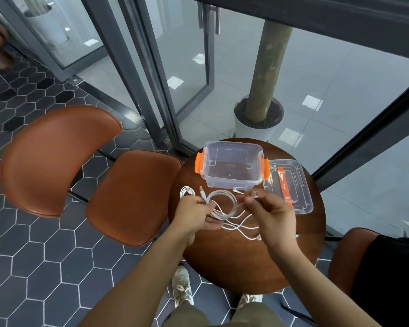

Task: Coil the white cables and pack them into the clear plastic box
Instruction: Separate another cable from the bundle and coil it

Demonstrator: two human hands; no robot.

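Note:
A clear plastic box [232,182] with orange side clips stands open and empty at the far side of a round wooden table [246,260]. My left hand [195,214] grips a partly coiled white cable [222,195] just above the table. My right hand [273,214] pinches the same cable's free end near its plug, to the right of the loops. More loose white cable [240,228] trails on the table under my hands. A small coiled white cable [187,191] lies left of the box.
The box's clear lid [300,199] with an orange handle lies at the table's right edge. A brown chair [76,171] stands to the left, another brown seat [347,253] at the right. Glass doors and a potted trunk [260,121] stand beyond the table.

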